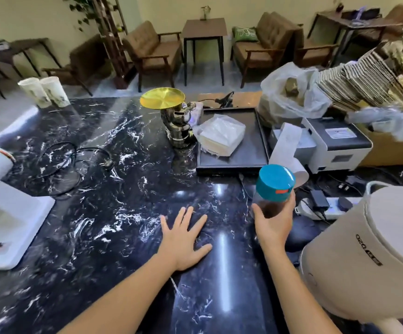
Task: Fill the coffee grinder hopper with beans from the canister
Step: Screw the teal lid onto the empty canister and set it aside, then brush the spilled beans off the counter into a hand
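The right hand (pixel 271 222) wraps its fingers and thumb around a clear jar (pixel 271 196) with a teal lid (pixel 275 180), brown contents showing inside, held upright above the black marble counter (pixel 104 213). The left hand (pixel 183 239) lies flat, fingers spread, palm down on the counter just beside it. A white machine (pixel 5 213) stands at the counter's left edge, well apart.

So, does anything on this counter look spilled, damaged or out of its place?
Nothing looks spilled or broken. The canister is upright in the right hand, with its teal lid on. One oddity: a long strip of receipt paper hangs out of the printer and curls onto the counter.
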A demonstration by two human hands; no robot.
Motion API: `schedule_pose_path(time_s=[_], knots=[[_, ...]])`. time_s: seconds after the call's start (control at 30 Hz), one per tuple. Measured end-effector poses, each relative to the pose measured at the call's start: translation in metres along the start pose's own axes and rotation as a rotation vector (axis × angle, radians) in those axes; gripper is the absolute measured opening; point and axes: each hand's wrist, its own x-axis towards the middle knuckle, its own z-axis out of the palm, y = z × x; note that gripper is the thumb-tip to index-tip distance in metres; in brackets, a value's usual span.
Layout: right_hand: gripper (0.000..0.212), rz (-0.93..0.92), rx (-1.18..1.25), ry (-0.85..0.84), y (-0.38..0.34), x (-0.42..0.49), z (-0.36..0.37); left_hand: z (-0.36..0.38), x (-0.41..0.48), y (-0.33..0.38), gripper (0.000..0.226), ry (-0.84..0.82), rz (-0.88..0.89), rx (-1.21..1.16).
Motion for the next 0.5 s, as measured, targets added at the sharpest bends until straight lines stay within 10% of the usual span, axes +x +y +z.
schedule_pose_path(time_s=[0.2,0.33,0.5], knots=[[0.102,-0.016,-0.136,0.08,0.015,-0.011,0.01,0.0,-0.028,-0.011,0.074,0.012,0.071,-0.088],[0.071,-0.148,-0.13,0.233,0.008,-0.068,0.028,0.001,-0.065,-0.056,0.053,0.087,0.275,-0.207],[0.046,-0.174,-0.114,-0.134,-0.019,-0.195,0.1,0.014,-0.128,-0.124,0.038,0.189,0.415,-0.278]])
